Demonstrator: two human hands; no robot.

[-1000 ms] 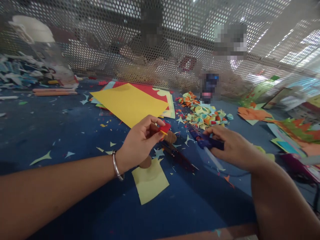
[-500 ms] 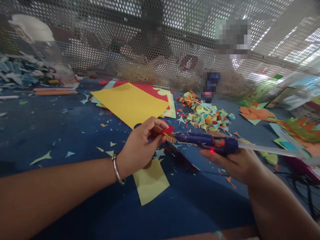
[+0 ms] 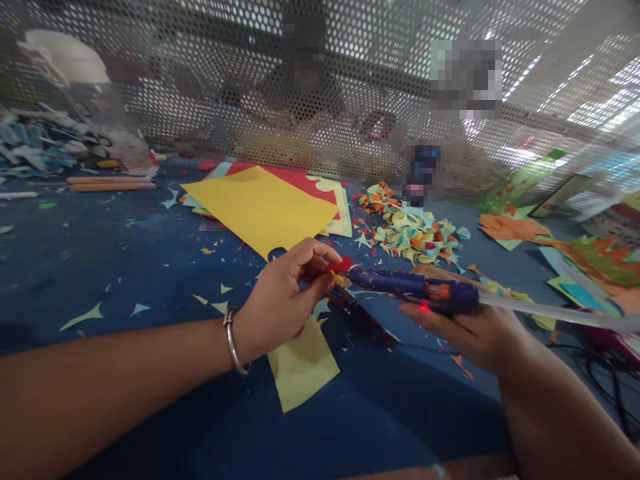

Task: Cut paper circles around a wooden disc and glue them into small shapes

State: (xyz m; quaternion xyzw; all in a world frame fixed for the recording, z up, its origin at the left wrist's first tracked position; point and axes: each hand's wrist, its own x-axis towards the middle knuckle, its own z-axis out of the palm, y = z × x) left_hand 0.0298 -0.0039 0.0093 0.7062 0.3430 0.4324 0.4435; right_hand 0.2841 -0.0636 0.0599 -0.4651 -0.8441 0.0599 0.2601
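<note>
Between the fingertips of my left hand (image 3: 295,293) is a small red paper piece (image 3: 342,264), with a bit of yellow at its lower edge. My right hand (image 3: 465,327) is wrapped round a dark blue glue gun (image 3: 400,283). Its red light glows and a long clear glue stick (image 3: 540,308) sticks out of its back. The nozzle points left and meets the red piece; whether glue is coming out I cannot tell. Under the hands lie dark-handled scissors (image 3: 360,313), partly covered, and a pale yellow paper piece (image 3: 304,373).
A large yellow sheet (image 3: 265,207) tops stacked coloured paper. Behind it stands a perforated metal screen (image 3: 200,107). Small cut shapes (image 3: 415,237) are heaped right of the stack. A clear bottle (image 3: 107,120) stands back left; a black cable (image 3: 613,387) runs at the right. A person sits beyond the screen.
Both hands have dipped slightly while staying together. The glue gun has tilted a little, its back end lower, and the red piece has turned slightly at the nozzle.
</note>
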